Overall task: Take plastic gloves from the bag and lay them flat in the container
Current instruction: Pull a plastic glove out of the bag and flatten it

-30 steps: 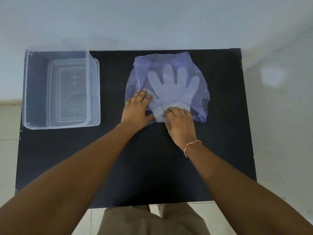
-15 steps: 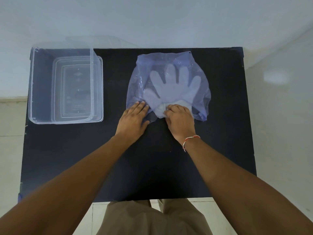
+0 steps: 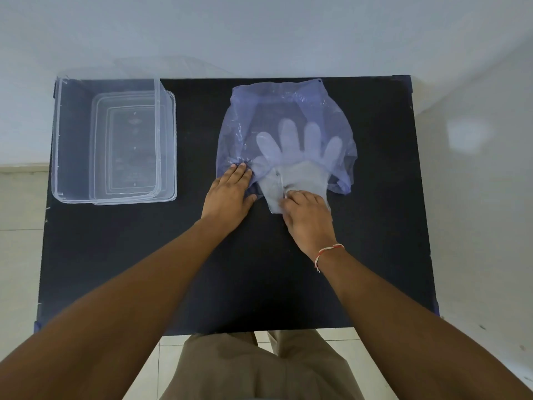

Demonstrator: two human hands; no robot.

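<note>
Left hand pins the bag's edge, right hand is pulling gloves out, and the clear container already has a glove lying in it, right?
Not quite: the head view shows the container holds no glove. The gloves are partly in the bag; left hand, right hand as stated.

A black counter [image 3: 236, 284] fills the middle of the frame. At its upper left sits a clear plastic container [image 3: 114, 140]. At upper centre-right lies a translucent purple bag [image 3: 285, 111], with pale gloves [image 3: 297, 157] partly out of its near opening.

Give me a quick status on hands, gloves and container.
Left hand flat on purple bag. Right hand pinching glove stack, cuffs out. Clear container holds no gloves.
</note>
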